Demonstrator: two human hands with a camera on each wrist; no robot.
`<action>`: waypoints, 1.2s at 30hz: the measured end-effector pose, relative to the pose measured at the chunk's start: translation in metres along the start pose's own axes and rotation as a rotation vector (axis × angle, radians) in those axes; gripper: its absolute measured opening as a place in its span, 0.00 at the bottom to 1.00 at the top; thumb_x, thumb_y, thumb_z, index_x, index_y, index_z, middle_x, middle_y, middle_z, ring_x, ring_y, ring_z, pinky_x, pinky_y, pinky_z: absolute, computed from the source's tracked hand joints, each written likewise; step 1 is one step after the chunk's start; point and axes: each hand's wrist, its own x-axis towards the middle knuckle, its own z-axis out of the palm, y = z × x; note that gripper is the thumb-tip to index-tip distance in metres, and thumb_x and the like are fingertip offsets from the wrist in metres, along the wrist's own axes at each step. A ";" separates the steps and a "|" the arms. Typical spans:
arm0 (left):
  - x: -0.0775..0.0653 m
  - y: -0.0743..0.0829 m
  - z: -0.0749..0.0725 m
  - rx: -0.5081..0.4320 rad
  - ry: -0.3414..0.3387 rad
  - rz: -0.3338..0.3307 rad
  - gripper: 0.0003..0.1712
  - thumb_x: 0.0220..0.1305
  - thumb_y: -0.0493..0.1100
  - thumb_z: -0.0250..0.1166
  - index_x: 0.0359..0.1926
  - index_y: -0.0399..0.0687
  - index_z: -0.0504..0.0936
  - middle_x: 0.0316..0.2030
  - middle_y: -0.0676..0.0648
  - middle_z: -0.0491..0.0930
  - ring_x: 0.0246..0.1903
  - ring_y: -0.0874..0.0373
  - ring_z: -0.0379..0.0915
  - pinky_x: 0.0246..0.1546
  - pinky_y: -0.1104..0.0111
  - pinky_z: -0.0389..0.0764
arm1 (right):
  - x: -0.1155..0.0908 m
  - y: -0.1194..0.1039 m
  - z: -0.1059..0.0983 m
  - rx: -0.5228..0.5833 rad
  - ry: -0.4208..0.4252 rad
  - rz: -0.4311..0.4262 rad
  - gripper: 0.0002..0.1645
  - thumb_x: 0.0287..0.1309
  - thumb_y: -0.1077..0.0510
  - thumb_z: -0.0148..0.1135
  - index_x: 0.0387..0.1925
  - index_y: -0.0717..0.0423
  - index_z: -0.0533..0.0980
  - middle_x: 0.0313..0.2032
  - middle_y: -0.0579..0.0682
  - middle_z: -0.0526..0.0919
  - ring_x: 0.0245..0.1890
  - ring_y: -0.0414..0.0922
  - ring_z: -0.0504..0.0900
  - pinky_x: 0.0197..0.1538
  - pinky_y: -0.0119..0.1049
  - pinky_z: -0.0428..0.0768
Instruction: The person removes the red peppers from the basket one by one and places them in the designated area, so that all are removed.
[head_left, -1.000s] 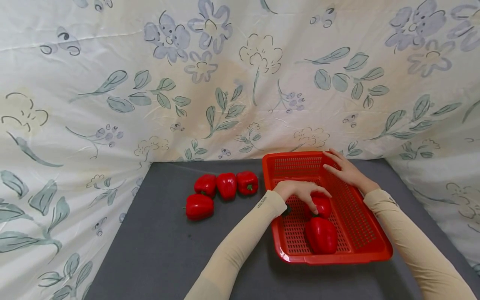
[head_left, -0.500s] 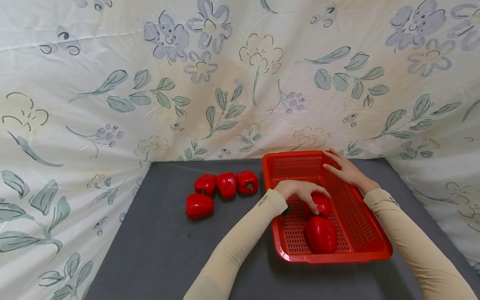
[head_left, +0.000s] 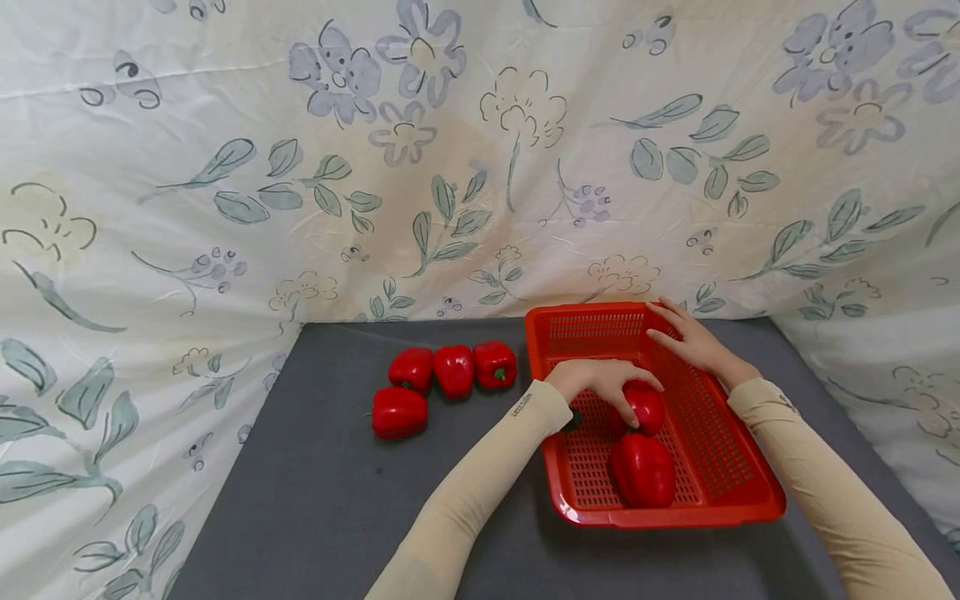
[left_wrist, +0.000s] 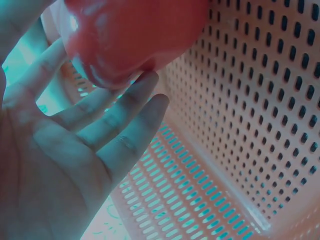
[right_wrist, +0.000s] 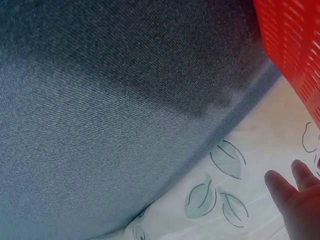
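Observation:
My left hand reaches over the left rim into a red plastic basket, its thumb and fingers spread around a red bell pepper. In the left wrist view the fingertips meet the underside of this bell pepper, close to the slotted basket wall. A second bell pepper lies just nearer in the basket. My right hand rests at the far right rim with its fingers extended; in the right wrist view only a few of its fingers show at the lower right edge.
Several more red bell peppers sit on the dark grey table left of the basket, one of them in front of the others. A flower-printed cloth hangs behind the table and along both sides.
The left hand has shifted very slightly with the bell pepper, which shows a little more now. The right hand and basket have stayed in place.

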 end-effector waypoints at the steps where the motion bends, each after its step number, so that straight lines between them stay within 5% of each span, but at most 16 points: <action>1: -0.001 0.000 0.000 -0.001 0.005 0.005 0.42 0.45 0.51 0.73 0.63 0.66 0.66 0.56 0.59 0.67 0.51 0.67 0.61 0.46 0.78 0.71 | 0.000 0.000 0.000 0.001 -0.002 0.000 0.40 0.64 0.43 0.50 0.71 0.53 0.50 0.71 0.62 0.40 0.67 0.68 0.45 0.59 0.70 0.49; 18: -0.017 0.009 -0.007 0.038 0.084 0.033 0.43 0.44 0.50 0.73 0.63 0.67 0.65 0.56 0.58 0.64 0.51 0.68 0.59 0.42 0.82 0.70 | 0.002 0.003 0.002 0.001 -0.001 0.005 0.40 0.64 0.43 0.50 0.71 0.51 0.50 0.71 0.62 0.40 0.67 0.68 0.44 0.58 0.72 0.49; 36: -0.036 0.019 -0.011 0.065 0.136 0.132 0.43 0.48 0.49 0.72 0.65 0.62 0.64 0.57 0.55 0.64 0.52 0.68 0.59 0.45 0.84 0.68 | 0.002 0.004 0.000 0.007 -0.017 -0.001 0.40 0.64 0.43 0.50 0.71 0.52 0.49 0.71 0.63 0.39 0.67 0.68 0.43 0.58 0.72 0.48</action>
